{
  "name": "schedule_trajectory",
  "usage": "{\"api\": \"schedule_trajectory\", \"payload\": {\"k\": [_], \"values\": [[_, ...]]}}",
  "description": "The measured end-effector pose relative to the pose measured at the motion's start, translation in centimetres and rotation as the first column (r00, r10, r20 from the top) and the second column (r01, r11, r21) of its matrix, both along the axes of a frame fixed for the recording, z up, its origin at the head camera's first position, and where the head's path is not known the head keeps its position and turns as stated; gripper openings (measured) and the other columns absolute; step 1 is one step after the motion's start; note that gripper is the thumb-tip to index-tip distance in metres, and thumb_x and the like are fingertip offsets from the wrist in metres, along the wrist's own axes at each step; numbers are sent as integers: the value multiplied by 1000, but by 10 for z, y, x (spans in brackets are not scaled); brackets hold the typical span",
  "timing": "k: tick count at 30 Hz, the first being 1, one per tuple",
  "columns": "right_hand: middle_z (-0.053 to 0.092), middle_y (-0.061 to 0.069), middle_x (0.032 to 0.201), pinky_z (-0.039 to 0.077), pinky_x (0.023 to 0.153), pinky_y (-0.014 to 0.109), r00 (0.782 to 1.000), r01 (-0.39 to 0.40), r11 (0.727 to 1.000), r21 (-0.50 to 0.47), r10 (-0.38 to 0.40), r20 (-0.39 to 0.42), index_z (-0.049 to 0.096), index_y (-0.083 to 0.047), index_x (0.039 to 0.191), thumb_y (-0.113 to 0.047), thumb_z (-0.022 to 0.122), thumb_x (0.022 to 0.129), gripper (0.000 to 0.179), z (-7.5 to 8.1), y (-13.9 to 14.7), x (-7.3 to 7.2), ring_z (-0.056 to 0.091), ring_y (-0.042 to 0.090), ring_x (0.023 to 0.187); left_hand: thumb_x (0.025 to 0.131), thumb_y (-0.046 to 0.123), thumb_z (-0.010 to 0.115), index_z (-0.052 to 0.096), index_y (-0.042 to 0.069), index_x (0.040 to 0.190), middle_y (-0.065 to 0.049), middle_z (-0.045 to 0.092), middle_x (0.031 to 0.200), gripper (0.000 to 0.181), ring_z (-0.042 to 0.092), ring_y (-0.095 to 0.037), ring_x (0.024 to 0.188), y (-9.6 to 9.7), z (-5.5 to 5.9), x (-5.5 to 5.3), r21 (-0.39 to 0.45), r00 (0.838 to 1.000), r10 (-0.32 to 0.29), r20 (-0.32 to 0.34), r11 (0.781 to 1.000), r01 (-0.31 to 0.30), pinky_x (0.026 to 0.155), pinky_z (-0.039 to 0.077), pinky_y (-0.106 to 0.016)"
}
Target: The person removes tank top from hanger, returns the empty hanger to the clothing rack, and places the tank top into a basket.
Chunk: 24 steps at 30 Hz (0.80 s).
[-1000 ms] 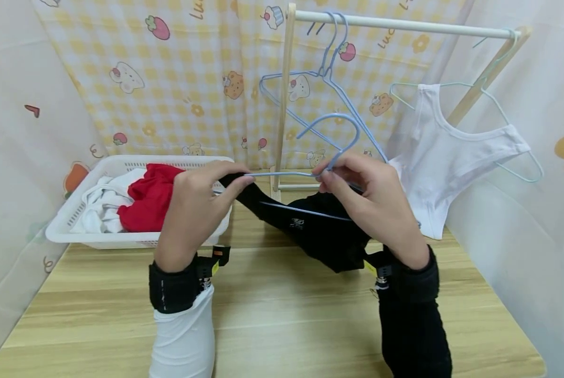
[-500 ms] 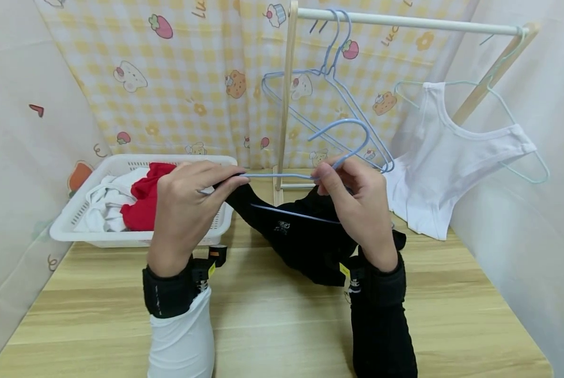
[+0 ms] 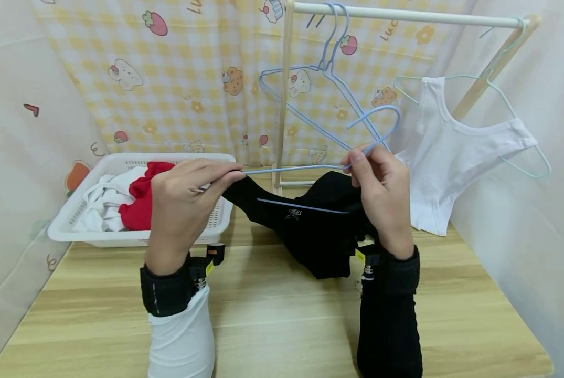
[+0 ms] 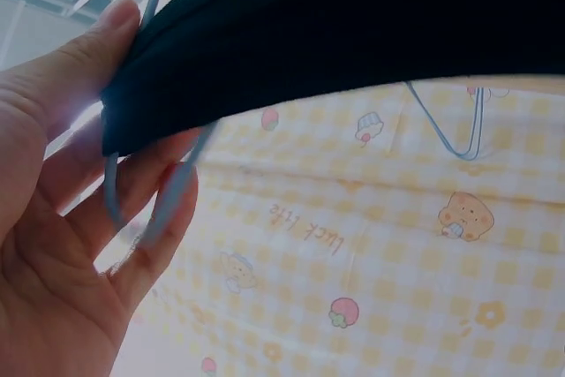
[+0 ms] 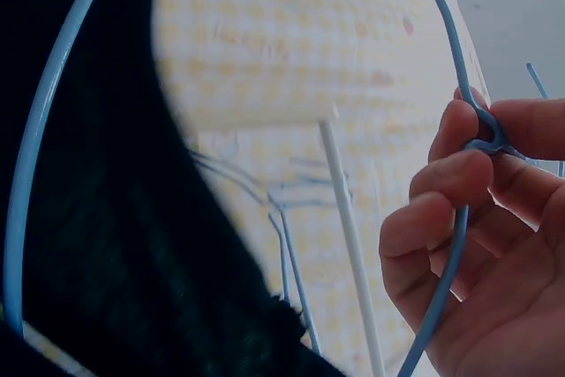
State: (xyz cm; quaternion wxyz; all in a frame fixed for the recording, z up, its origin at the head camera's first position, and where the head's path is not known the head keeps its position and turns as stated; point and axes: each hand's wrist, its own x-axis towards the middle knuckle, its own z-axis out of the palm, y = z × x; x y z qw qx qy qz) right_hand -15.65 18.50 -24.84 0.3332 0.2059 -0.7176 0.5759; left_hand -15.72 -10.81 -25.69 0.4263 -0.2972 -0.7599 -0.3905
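Observation:
Between the two hands a blue wire hanger is held up, its hook pointing up and to the right. The left hand pinches a strap of a black tank top together with the hanger's left end; in the left wrist view the strap lies over the wire near the fingers. At the base of the hook, the right hand grips the hanger, as the right wrist view shows at the twisted neck. The hanger's lower bar runs across the black top, which hangs down above the table.
A white basket with red and white clothes stands at the left. Behind is a rack with blue hangers on its rail. A white top hangs on a green hanger at the right.
Over the last half second the right hand has moved right and slightly up with the hanger's hook. The black top shifted with it, while the left hand stayed nearly in place.

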Motion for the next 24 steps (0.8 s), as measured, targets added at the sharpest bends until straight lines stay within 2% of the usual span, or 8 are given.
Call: {"api": "schedule_trajectory", "payload": {"k": [4, 8, 12, 15, 21, 24], "values": [[65, -3, 76, 41, 61, 24, 998, 51, 997, -64, -49, 41, 73, 0, 89, -13, 61, 111, 28, 3, 11, 2, 48, 16, 62, 84, 2, 90, 88, 4, 99, -14, 83, 92, 15, 81, -29, 87, -3, 2, 2, 119, 1000, 2, 21, 993, -4, 76, 47, -8], [63, 1, 74, 40, 63, 23, 996, 70, 988, -137, -62, 62, 75, -8, 88, -15, 63, 109, 25, 6, 21, 2, 48, 16, 63, 87, 6, 90, 88, 5, 100, -14, 84, 93, 13, 82, -28, 93, -6, 3, 2, 165, 997, 57, 57, 984, -66, 85, 52, -9], [61, 4, 76, 39, 61, 23, 998, 42, 976, -215, -32, 52, 74, -6, 88, -13, 64, 109, 25, 5, 29, 1, 47, 17, 62, 90, 9, 88, 87, 1, 102, -16, 83, 97, 14, 82, -33, 96, -10, 0, -1, 129, 989, 112, 92, 984, -123, 81, 50, -9], [62, 6, 78, 39, 60, 23, 999, 21, 970, -241, -9, 48, 74, -4, 88, -13, 63, 109, 25, 5, 30, 2, 47, 18, 61, 92, 11, 86, 86, 0, 103, -17, 83, 99, 15, 81, -31, 92, -10, -3, -5, 87, 986, 114, 119, 988, -125, 75, 47, -10], [65, 5, 81, 43, 60, 22, 999, 8, 979, -204, 0, 37, 74, -6, 89, -13, 63, 109, 24, 4, 24, 2, 51, 16, 62, 94, 11, 85, 87, 2, 100, -13, 84, 96, 12, 79, -27, 88, 8, -13, -18, 3, 987, 69, 148, 998, -71, 77, 45, -12], [66, 2, 83, 44, 61, 21, 1000, -1, 988, -157, 4, 16, 73, -9, 91, -12, 61, 110, 23, 2, 19, 1, 53, 15, 63, 95, 13, 84, 86, 1, 102, -12, 84, 98, 14, 79, -27, 86, 21, -19, -25, -72, 985, 26, 172, 997, -14, 72, 46, -20]]}}
